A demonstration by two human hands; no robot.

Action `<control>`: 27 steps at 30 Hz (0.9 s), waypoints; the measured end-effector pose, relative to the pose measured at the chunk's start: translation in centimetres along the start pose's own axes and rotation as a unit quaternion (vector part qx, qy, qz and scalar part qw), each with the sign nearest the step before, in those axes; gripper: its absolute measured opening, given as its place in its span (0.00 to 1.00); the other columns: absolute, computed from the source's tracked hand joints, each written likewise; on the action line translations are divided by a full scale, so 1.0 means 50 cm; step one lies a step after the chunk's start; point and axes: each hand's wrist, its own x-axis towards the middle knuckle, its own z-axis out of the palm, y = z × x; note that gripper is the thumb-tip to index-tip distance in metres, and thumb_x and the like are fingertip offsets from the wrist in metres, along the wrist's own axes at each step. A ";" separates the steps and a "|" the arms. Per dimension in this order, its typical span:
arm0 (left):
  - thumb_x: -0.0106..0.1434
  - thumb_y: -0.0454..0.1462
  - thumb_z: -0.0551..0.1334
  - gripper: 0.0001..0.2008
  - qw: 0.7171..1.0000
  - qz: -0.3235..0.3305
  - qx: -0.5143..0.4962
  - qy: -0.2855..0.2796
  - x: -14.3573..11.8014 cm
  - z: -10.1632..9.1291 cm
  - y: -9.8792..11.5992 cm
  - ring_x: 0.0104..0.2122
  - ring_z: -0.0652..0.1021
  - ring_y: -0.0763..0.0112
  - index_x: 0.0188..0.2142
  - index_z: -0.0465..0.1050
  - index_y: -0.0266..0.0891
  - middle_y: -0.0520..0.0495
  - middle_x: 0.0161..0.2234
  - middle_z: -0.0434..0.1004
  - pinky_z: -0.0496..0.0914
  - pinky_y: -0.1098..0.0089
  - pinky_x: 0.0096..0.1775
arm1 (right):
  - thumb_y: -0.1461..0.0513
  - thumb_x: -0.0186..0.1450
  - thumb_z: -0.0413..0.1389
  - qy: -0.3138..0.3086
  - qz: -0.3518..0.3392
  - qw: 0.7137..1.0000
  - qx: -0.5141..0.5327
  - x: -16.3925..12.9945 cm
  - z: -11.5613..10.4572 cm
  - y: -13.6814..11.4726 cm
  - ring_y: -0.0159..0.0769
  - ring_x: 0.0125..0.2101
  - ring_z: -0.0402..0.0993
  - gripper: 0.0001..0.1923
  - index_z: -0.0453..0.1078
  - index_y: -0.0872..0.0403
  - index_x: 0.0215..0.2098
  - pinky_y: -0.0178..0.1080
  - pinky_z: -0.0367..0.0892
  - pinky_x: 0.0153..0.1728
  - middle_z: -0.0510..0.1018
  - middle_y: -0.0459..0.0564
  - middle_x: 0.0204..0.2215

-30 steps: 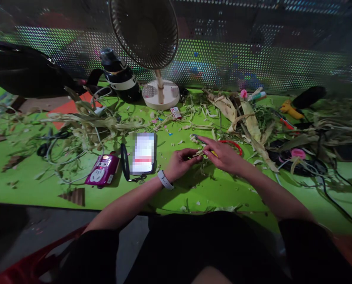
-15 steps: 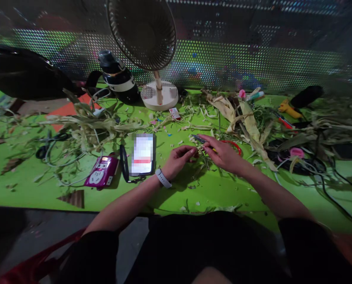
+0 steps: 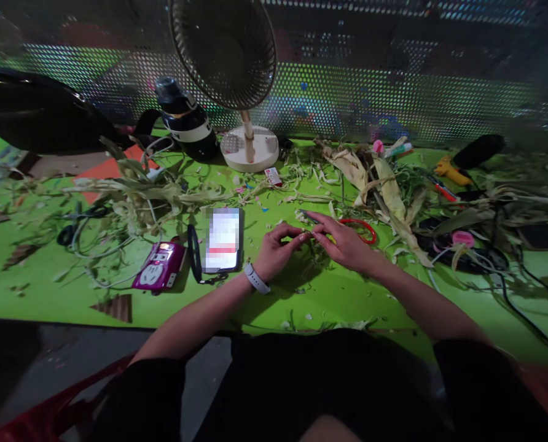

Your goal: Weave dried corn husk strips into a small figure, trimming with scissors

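My left hand [image 3: 281, 248], with a pale watch band on its wrist, is closed in a pinch, its fingertips meeting those of my right hand over the table. What it pinches looks like a small pale piece of plant, mostly hidden by the fingers. Scissors [image 3: 370, 233] with a red loop handle lie in my right hand [image 3: 341, 244]; their dark tip points left past the forefinger. That hand's thumb and fingers are closed near the left fingertips. Pale plant bits [image 3: 300, 217] show just beyond the fingers.
Dried corn husks [image 3: 391, 190] and scraps litter the green table [image 3: 255, 313]. A lit phone [image 3: 223, 239] and purple power socket [image 3: 158, 267] lie left. Behind stand a fan [image 3: 249, 150] and black bottle [image 3: 186, 126]. A yellow-handled tool [image 3: 453, 170] and cables are right.
Both hands stay in nearly the same place. The fingertips have drawn closer together, and the pale plant piece between them is more covered than before.
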 end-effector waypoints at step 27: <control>0.50 0.43 0.70 0.13 0.992 -0.052 -0.101 0.051 0.002 0.000 0.009 0.28 0.74 0.76 0.30 0.75 0.36 0.50 0.28 0.77 0.70 0.71 0.36 | 0.61 0.66 0.49 -0.030 0.083 0.992 0.095 -0.004 0.030 -0.005 0.35 0.28 0.71 0.28 0.51 0.55 0.63 0.41 0.68 0.34 0.74 0.46 0.28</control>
